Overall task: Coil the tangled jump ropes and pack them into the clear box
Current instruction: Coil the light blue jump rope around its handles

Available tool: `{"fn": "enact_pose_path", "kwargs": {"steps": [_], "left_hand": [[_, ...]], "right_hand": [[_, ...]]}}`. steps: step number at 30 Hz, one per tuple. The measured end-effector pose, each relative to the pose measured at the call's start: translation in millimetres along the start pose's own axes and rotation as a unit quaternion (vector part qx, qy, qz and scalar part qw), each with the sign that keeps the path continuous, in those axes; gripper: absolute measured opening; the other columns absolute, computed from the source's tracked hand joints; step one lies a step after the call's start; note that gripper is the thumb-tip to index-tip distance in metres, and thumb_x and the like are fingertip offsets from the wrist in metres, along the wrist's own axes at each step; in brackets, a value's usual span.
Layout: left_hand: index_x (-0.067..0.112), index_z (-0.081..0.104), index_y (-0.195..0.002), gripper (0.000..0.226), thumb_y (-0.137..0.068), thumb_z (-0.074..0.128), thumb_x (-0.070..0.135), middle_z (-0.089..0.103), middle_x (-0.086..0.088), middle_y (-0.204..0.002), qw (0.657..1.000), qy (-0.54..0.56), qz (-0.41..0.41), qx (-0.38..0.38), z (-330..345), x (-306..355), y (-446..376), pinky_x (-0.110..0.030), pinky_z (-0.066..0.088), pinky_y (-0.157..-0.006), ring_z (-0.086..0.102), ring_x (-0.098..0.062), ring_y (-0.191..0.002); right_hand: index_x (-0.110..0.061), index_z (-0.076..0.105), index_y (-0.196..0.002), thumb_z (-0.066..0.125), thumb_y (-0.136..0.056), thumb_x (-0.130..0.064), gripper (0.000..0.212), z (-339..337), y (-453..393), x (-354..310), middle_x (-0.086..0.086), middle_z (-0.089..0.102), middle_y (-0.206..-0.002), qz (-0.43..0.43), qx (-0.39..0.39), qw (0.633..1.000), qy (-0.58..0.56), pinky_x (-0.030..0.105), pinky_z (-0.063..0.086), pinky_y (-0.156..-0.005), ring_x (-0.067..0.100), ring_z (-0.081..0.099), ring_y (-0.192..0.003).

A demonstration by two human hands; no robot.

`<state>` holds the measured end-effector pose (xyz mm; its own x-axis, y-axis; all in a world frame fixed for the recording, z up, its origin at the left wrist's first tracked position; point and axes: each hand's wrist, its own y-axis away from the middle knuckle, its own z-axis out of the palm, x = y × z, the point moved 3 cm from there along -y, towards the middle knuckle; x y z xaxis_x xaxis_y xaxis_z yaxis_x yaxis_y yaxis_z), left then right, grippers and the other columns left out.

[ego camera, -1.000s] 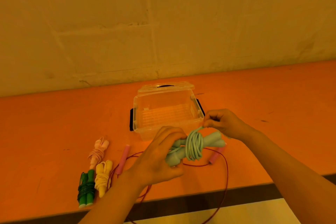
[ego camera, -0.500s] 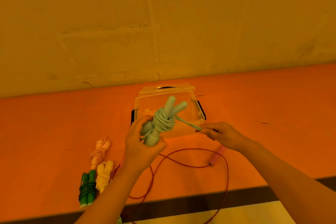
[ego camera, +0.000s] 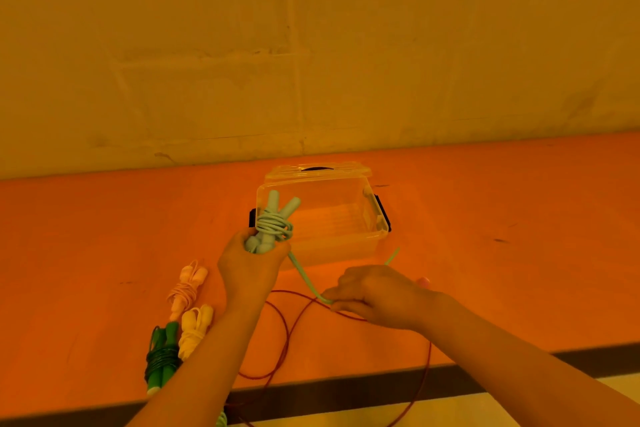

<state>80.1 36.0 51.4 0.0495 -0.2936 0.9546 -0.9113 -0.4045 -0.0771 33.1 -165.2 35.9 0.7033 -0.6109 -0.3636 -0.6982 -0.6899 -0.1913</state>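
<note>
I see the pale mint-green jump rope (ego camera: pixel 275 225) bundled, its cord wound in several turns around the middle of its two matching handles, whose rounded tips splay upward in a V in front of the near left corner of the clear box. My left hand (ego camera: pixel 250 270) is clenched around the lower ends of those handles, holding the bundle upright above the orange table (ego camera: pixel 485 253). One loose strand of the mint cord runs down and to the right from the bundle into my right hand (ego camera: pixel 375 295), which pinches it low over the table, with a short tail showing beyond the knuckles.

The clear plastic storage box (ego camera: pixel 346 239) with black side latches stands open on the table, its lid behind it, and I see no rope inside.

Counting ropes, I find five. Three lie coiled at the left: a pale pink rope (ego camera: pixel 187 288), a pale yellow rope (ego camera: pixel 194 329) and a dark green rope (ego camera: pixel 161 359), close together. The fourth is the mint one in my hands. The fifth, a thin dark red rope (ego camera: pixel 282 340), sprawls uncoiled in loops beneath my arms and over the table's front edge.
</note>
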Motion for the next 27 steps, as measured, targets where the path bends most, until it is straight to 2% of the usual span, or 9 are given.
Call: {"fn": "enact_pose_path", "kwargs": {"steps": [2,6,9,12,15,17,21,24,27], "left_hand": [[0.012,0.064,-0.111,0.067,-0.050,0.079,0.036,0.065,-0.003,-0.098,1.000,-0.009,-0.008,-0.001,-2.0,-1.9,-1.0,-0.030,0.045,-0.072,0.062,-0.020,-0.088],[0.010,0.064,-0.110,0.083,-0.039,0.066,0.053,0.064,-0.003,-0.099,0.996,-0.045,0.065,-0.028,-3.2,1.4,-1.6,-0.035,0.050,-0.075,0.061,-0.020,-0.087],[0.009,0.064,-0.103,0.061,-0.048,0.073,0.036,0.059,-0.002,-0.094,0.980,-0.114,0.136,-0.085,2.9,2.3,3.6,-0.030,0.039,-0.070,0.055,-0.020,-0.086],[0.008,0.060,-0.103,0.050,-0.057,0.075,0.023,0.053,-0.001,-0.099,0.928,-0.234,0.222,-0.187,14.1,-5.3,8.7,-0.028,0.029,-0.074,0.048,-0.022,-0.095],[0.013,0.054,-0.122,0.061,-0.065,0.073,0.023,0.049,0.000,-0.117,0.856,-0.314,0.289,-0.290,22.5,-6.1,21.5,-0.026,0.032,-0.089,0.040,-0.019,-0.112],[0.016,0.050,-0.125,0.059,-0.071,0.072,0.022,0.046,0.001,-0.122,0.827,-0.327,0.325,-0.320,28.6,1.4,34.6,-0.024,0.032,-0.095,0.036,-0.014,-0.115],[0.016,0.045,-0.134,0.063,-0.075,0.067,0.024,0.042,0.002,-0.129,0.781,-0.314,0.390,-0.372,43.1,14.0,62.3,-0.015,0.026,-0.096,0.031,-0.011,-0.119],[0.011,0.049,-0.130,0.061,-0.073,0.067,0.022,0.047,-0.001,-0.125,0.776,-0.272,0.417,-0.387,45.5,18.4,68.5,-0.020,0.032,-0.099,0.035,-0.013,-0.117],[0.012,0.049,-0.128,0.062,-0.069,0.068,0.023,0.047,0.001,-0.123,0.786,-0.238,0.414,-0.393,41.6,19.2,65.3,-0.024,0.036,-0.098,0.036,-0.011,-0.115]], "right_hand": [[-0.020,0.067,-0.115,0.050,-0.095,-0.037,0.031,-5.7,-1.2,-4.0,-0.003,0.067,-0.088,-0.008,0.008,1.000,-0.002,0.026,0.045,-0.068,0.011,0.055,-0.085],[-0.018,0.070,-0.107,0.054,-0.094,-0.035,0.027,-26.3,-2.1,-10.5,-0.003,0.063,-0.080,-0.033,0.046,0.998,-0.014,0.022,0.040,-0.066,0.009,0.053,-0.079],[-0.014,0.071,-0.103,0.057,-0.094,-0.029,0.022,-33.8,-4.3,-16.6,-0.002,0.060,-0.077,-0.069,0.066,0.995,-0.001,0.024,0.038,-0.066,0.012,0.052,-0.078],[-0.015,0.071,-0.101,0.057,-0.093,-0.024,0.018,-41.3,-4.3,-14.0,-0.004,0.059,-0.078,-0.078,0.096,0.992,0.030,0.018,0.029,-0.069,0.012,0.050,-0.077],[-0.016,0.070,-0.101,0.051,-0.095,-0.029,0.024,-47.8,-2.5,-9.2,-0.002,0.060,-0.080,-0.076,0.123,0.989,0.045,0.020,0.030,-0.067,0.013,0.050,-0.077],[-0.016,0.067,-0.103,0.050,-0.095,-0.029,0.023,-50.0,-2.0,-4.5,0.001,0.058,-0.078,-0.075,0.140,0.986,0.057,0.023,0.033,-0.065,0.014,0.050,-0.076],[-0.013,0.067,-0.101,0.050,-0.093,-0.027,0.023,-55.7,-1.8,10.4,0.001,0.057,-0.077,-0.049,0.173,0.980,0.082,0.021,0.030,-0.066,0.012,0.046,-0.077],[-0.013,0.071,-0.097,0.051,-0.091,-0.034,0.030,-58.3,4.2,26.1,-0.001,0.062,-0.079,0.006,0.173,0.983,0.052,0.028,0.043,-0.067,0.010,0.050,-0.080],[-0.016,0.073,-0.095,0.054,-0.089,-0.041,0.032,-60.8,7.8,40.3,-0.009,0.062,-0.084,0.074,0.126,0.989,-0.027,0.034,0.048,-0.073,0.003,0.052,-0.086]]}}
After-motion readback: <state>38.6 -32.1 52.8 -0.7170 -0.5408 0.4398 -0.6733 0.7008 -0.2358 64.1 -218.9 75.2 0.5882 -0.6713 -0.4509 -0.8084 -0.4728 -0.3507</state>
